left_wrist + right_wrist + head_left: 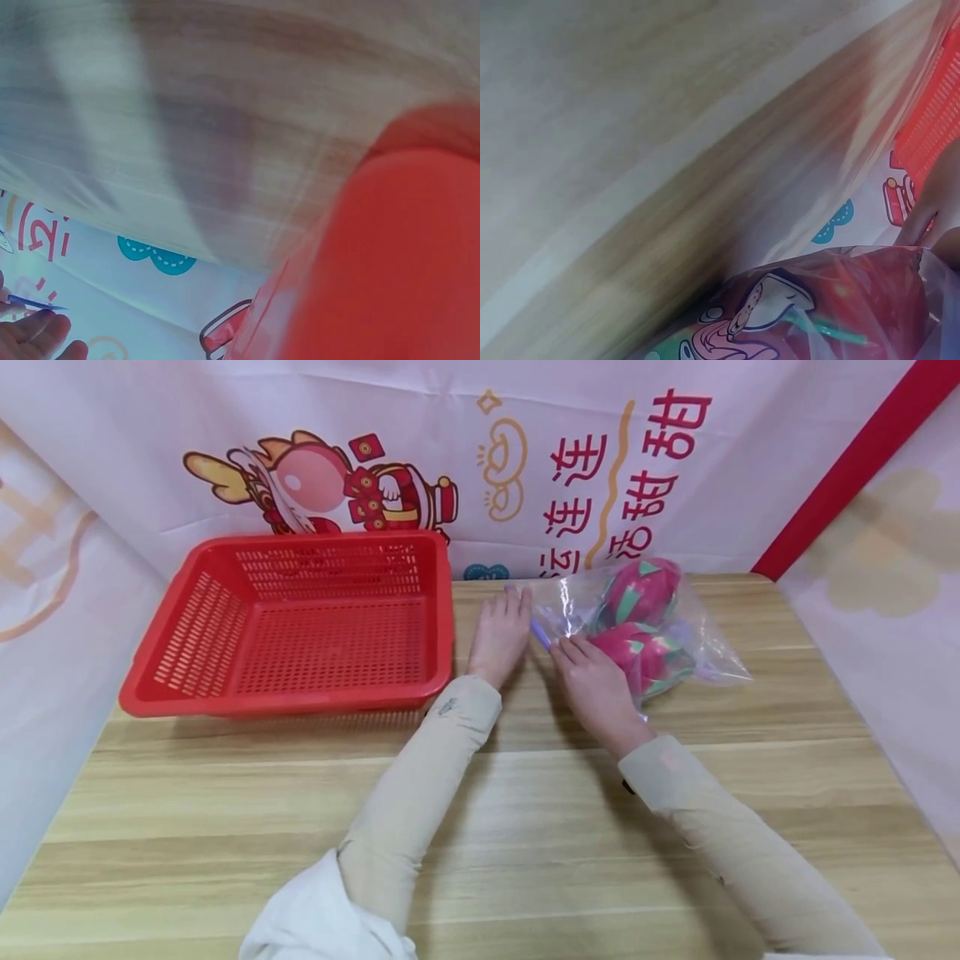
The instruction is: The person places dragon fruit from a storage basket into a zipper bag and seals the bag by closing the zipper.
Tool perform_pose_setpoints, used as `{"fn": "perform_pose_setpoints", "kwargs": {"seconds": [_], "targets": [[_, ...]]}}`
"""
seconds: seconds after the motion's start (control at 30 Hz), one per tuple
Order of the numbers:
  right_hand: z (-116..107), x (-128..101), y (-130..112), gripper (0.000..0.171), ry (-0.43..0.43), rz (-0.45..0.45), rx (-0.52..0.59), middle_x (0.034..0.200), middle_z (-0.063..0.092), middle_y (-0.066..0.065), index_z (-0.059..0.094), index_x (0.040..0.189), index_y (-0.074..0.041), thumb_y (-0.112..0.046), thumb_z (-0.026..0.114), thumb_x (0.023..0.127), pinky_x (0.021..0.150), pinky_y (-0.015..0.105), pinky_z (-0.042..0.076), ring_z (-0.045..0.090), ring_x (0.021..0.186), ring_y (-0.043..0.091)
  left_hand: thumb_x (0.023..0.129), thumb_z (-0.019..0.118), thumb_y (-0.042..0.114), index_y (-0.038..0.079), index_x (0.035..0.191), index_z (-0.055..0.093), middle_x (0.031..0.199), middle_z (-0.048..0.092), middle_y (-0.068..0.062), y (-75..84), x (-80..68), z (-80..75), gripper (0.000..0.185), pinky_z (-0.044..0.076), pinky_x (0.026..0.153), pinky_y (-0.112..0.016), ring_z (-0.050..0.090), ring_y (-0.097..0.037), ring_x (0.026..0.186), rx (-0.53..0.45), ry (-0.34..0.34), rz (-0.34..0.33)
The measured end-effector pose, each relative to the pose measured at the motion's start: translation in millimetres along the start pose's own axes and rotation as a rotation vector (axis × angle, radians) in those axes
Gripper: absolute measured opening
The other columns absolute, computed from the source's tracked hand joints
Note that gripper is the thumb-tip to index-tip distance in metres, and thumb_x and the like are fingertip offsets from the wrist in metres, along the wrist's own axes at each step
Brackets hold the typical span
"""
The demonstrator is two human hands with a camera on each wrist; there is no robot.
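Clear zip bag (637,618) holding two dragon fruits (641,653) on wooden table (525,827) right of red basket (300,622), left hand (501,635) flat, fingers straight beside bag mouth, right hand (596,681) fingers pinching blue zip strip (541,633)

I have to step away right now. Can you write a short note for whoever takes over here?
Left hand: flat on the table at the bag's mouth, fingers straight.
Right hand: on the clear zip bag, fingertips at its blue seal strip.
Bag lies right of the red basket, holding two dragon fruits.
Done: nothing in the basket.
Left: probably opening the bag and moving the fruit across.
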State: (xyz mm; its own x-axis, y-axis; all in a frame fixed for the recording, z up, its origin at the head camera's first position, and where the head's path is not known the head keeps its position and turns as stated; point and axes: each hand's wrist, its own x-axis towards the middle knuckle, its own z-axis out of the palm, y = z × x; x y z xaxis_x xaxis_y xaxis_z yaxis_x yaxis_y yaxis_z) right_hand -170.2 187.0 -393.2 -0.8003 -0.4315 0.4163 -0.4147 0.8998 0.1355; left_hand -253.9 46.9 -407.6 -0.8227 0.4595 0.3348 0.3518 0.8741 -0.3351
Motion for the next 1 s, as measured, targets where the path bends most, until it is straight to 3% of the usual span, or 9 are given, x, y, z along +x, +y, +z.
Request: {"fn": "perform_pose_setpoints", "kwargs": {"seconds": [0.1, 0.27, 0.53, 0.77, 1.0], "targets": [[-0.5, -2.3, 0.3, 0.034, 0.014, -0.013, -0.002, 0.119, 0.068, 0.015, 0.066, 0.119, -0.001, -0.004, 0.066, 0.085, 0.103, 0.035, 0.047, 0.063, 0.113, 0.029, 0.101, 0.040, 0.017, 0.010, 0.147, 0.036, 0.144, 0.049, -0.012, -0.3, 1.3, 0.8, 0.047, 0.048, 0.101, -0.037, 0.055, -0.023, 0.121, -0.019, -0.069, -0.043], [-1.5, -4.6, 1.2, 0.033, 0.021, -0.014, 0.008, 0.119, 0.068, 0.014, 0.066, 0.118, -0.002, -0.004, 0.066, 0.085, 0.104, 0.034, 0.047, 0.063, 0.113, 0.028, 0.101, 0.035, 0.014, 0.010, 0.146, 0.038, 0.145, 0.047, -0.014, -0.3, 3.3, 1.0, 0.045, 0.048, 0.100, -0.039, 0.056, -0.024, 0.119, -0.081, -0.100, -0.128], [-5.6, -6.7, 1.7, 0.036, -0.034, 0.006, 0.045, 0.121, 0.067, 0.014, 0.066, 0.119, -0.002, -0.006, 0.069, 0.083, 0.105, 0.036, 0.046, 0.062, 0.116, 0.028, 0.103, 0.034, 0.016, 0.009, 0.148, 0.033, 0.152, 0.037, -0.016, -6.7, 5.2, 0.1, 0.046, 0.047, 0.102, -0.041, 0.056, -0.026, 0.120, -0.075, -0.168, -0.171], [-6.8, -8.1, 4.3, 0.038, -0.040, 0.011, 0.069, 0.121, 0.067, 0.015, 0.066, 0.119, -0.001, -0.008, 0.071, 0.082, 0.103, 0.037, 0.047, 0.062, 0.116, 0.029, 0.102, 0.031, 0.013, 0.007, 0.145, 0.040, 0.147, 0.045, -0.015, -5.1, 7.1, 1.1, 0.044, 0.046, 0.102, -0.041, 0.057, -0.025, 0.119, -0.108, -0.143, -0.210], [-4.9, -9.5, 6.2, 0.039, -0.047, 0.018, 0.079, 0.121, 0.067, 0.015, 0.065, 0.120, -0.001, -0.009, 0.071, 0.081, 0.104, 0.038, 0.046, 0.061, 0.117, 0.029, 0.102, 0.032, 0.013, 0.008, 0.138, 0.048, 0.129, 0.060, -0.011, -1.0, 9.0, 1.5, 0.040, 0.047, 0.100, -0.041, 0.061, -0.025, 0.113, -0.130, -0.131, -0.244]]}}
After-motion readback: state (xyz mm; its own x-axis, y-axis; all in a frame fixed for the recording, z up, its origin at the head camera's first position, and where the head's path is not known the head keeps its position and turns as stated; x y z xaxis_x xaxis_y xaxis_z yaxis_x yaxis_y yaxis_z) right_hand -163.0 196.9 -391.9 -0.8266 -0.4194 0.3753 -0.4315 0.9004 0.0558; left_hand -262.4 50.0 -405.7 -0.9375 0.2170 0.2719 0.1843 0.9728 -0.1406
